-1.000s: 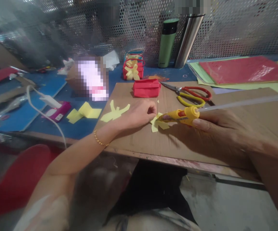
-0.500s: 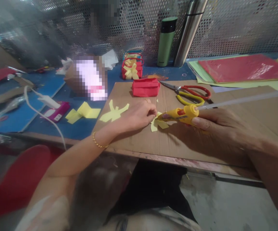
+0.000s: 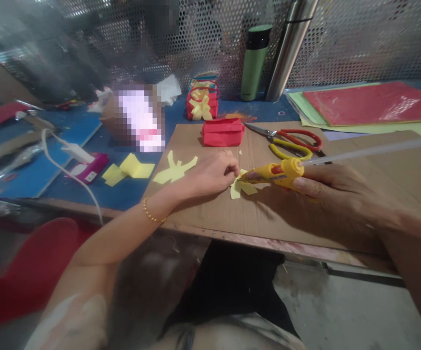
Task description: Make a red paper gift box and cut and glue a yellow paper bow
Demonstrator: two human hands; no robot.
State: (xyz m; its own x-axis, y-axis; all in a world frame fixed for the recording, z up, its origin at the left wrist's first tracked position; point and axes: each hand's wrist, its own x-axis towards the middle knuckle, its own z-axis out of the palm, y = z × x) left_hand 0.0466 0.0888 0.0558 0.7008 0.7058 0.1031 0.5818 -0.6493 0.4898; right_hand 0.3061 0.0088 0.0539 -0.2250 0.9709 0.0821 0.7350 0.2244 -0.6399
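My right hand [image 3: 327, 187] is wrapped round a yellow hot glue gun [image 3: 272, 172], its nozzle pointing left onto a pale yellow paper cutout [image 3: 247, 187]. A clear glue stick [image 3: 371, 149] runs out of the gun's back to the right. My left hand [image 3: 216, 171] rests on the cardboard [image 3: 210, 214] with fingers curled at the cutout's left edge, pinching it or pressing on it. Part of that cutout is hidden under the fingers and the nozzle. Left of my left hand lies another yellow cutout [image 3: 176, 167]. A folded red paper piece [image 3: 223, 132] sits just beyond it.
Scissors [image 3: 294, 141] with red and yellow handles lie behind the gun. Farther back stand a red paper bag with yellow bows [image 3: 202, 103], a green tumbler [image 3: 256, 63] and a steel flask [image 3: 290, 51]. Coloured sheets [image 3: 374, 104] are at right, folded yellow paper [image 3: 130, 169] at left.
The whole view has shifted very slightly. Both hands, the glue gun and the cutout keep the same positions relative to one another.
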